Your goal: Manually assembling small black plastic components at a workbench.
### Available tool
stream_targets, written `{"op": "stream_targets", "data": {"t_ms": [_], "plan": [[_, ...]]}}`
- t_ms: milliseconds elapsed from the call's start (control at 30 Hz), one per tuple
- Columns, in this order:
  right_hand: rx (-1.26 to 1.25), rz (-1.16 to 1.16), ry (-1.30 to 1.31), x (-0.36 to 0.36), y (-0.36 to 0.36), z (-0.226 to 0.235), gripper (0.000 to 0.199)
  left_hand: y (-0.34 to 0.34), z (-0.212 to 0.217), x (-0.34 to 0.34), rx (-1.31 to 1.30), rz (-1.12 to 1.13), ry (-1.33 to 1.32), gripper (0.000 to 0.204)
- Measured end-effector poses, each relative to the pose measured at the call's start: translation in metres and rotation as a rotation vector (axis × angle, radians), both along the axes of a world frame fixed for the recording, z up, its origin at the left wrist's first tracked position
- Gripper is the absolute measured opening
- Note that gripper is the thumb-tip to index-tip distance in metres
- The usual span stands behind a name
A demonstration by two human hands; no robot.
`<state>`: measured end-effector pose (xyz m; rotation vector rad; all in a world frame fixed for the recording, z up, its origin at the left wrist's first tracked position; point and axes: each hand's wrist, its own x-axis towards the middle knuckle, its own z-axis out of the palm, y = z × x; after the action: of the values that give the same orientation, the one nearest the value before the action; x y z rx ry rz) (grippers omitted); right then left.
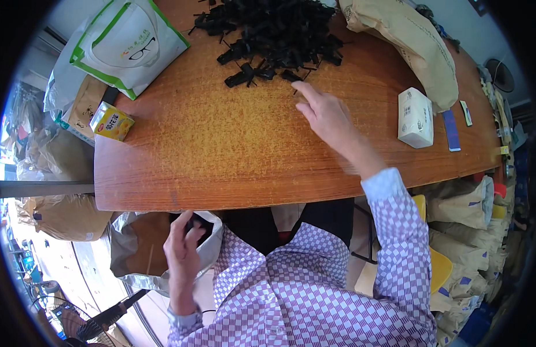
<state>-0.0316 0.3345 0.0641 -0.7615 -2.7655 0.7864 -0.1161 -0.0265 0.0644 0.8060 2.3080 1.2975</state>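
Note:
A heap of small black plastic parts (273, 34) with thin protruding pins or wires lies on the far middle of the wooden table (221, 133). At its near edge my right hand (328, 115) reaches out, index finger and thumb apart, the index fingertip beside one loose black part (291, 76). Below the table edge, my left hand (182, 248) is over the mouth of a pale-lined sack (126, 246) beside my lap. Its thumb and index finger are apart. Something black shows behind these fingers inside the sack; its shape is unclear.
At the far left stand a white-and-green shopping bag (135, 52) and a yellow drink carton (111, 122). A tissue pack (415, 118), a brown paper sack (406, 43) and a blue strip (451, 131) lie on the right. Several filled sacks (461, 248) crowd the floor at right.

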Motion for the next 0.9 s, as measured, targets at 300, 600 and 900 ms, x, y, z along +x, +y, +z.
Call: {"op": "stream_targets", "data": {"t_ms": [300, 600, 900], "plan": [[0.322, 0.072, -0.139, -0.007, 0.021, -0.024, 0.017, -0.077, -0.046, -0.024, -0.724, -0.032, 0.290, 0.030], [-0.434, 0.075, 0.560, 0.044, -0.087, 0.011, 0.011, -0.015, -0.024, 0.012, 0.024, 0.032, 0.054, 0.038], [-0.830, 0.087, 0.644, 0.063, -0.162, 0.002, 0.017, 0.086, -0.002, 0.026, 0.355, -0.261, -0.615, 0.072]]}}
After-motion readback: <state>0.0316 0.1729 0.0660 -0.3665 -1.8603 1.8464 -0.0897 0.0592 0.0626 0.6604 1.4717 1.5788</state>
